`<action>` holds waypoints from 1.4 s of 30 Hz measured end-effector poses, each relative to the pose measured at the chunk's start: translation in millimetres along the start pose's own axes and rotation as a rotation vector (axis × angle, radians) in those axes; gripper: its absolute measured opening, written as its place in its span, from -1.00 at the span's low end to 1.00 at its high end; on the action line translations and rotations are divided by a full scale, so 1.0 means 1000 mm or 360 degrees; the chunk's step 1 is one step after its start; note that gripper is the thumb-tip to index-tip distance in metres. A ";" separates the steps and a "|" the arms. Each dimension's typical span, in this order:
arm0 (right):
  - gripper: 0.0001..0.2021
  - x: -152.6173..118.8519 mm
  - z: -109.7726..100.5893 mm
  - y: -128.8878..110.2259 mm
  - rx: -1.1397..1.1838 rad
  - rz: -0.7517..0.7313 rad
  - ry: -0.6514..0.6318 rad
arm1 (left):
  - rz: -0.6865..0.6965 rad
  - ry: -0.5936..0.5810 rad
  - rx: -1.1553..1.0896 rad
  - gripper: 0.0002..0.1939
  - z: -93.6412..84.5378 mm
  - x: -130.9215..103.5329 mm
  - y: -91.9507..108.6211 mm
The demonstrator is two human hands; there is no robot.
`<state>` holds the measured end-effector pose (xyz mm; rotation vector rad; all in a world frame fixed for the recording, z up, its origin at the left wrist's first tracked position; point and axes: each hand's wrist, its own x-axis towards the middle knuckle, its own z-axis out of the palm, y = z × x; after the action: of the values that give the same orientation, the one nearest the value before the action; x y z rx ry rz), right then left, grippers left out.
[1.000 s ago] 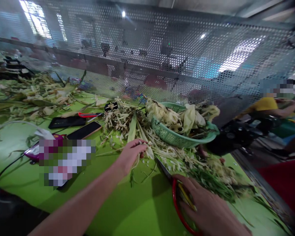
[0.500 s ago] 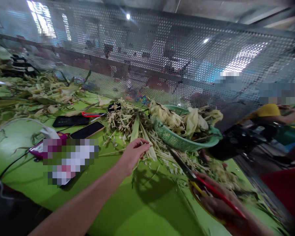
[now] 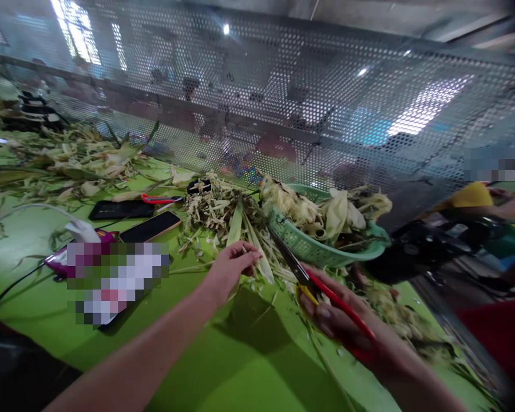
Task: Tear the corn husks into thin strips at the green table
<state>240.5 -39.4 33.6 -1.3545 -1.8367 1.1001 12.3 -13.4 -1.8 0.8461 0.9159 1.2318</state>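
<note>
My left hand (image 3: pixel 234 266) is over the middle of the green table, thumb and fingertips pinched on a small pale piece of husk mostly hidden by the fingers. Long pale husk strips (image 3: pixel 264 268) lie just past those fingertips. To its right, my right hand (image 3: pixel 332 317) is wrapped round the handles of scissors (image 3: pixel 292 261) with red and yellow grips. The dark blades point up and left, towards the basket's near side, and look nearly closed. Behind both hands a heap of cut husk bits (image 3: pixel 210 212) is piled on the table.
A green plastic basket (image 3: pixel 321 252) holds dried husks and silk. On the left are two dark phones (image 3: pixel 150 227), red-handled scissors (image 3: pixel 154 199), a purple power strip (image 3: pixel 58 260) and a blurred-out item. A perforated metal screen (image 3: pixel 249 114) stands behind. At far right sits a person in yellow (image 3: pixel 472 195).
My right hand has moved left and up with the scissors, bringing the blades closer to my left hand. The left hand has barely moved.
</note>
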 end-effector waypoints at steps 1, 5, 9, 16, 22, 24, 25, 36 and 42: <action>-0.38 0.003 0.003 -0.001 0.0142 0.0042 -0.0097 | 0.0006 -0.0009 0.0000 -0.81 -0.001 0.000 -0.001; -0.34 0.006 0.008 0.003 0.0329 0.0179 -0.0289 | -0.0008 -0.0011 -0.0019 -0.80 -0.001 0.000 -0.002; -0.33 0.000 0.005 0.004 0.0162 0.0056 -0.0372 | -0.0015 0.0016 -0.0055 -0.79 0.002 0.001 -0.006; -0.37 -0.001 0.007 -0.005 -0.0114 -0.0024 -0.0414 | 0.0013 -0.0040 -0.0060 -0.82 0.003 -0.001 -0.010; -0.44 0.000 0.010 -0.005 -0.0102 -0.0045 -0.0523 | 0.0044 -0.0070 -0.0073 -0.85 0.004 -0.002 -0.011; -0.45 -0.001 0.011 -0.005 -0.0078 -0.0036 -0.0526 | 0.0030 -0.0070 -0.0087 -0.84 0.005 -0.002 -0.011; -0.45 -0.001 0.012 -0.004 -0.0067 -0.0030 -0.0527 | 0.0024 -0.0070 -0.0092 -0.84 0.006 -0.002 -0.011; -0.46 -0.002 0.014 0.007 -0.0036 0.0030 -0.0455 | -0.0022 -0.0023 -0.0027 -0.76 0.008 -0.005 -0.008; -0.43 0.001 0.015 0.004 -0.0059 -0.0005 -0.0456 | 0.0004 0.0023 -0.0005 -0.74 0.009 -0.004 -0.008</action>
<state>229.5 -42.2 22.8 -1.2657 -2.0692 1.3203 23.6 -18.9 -4.8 0.8371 0.9246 1.2425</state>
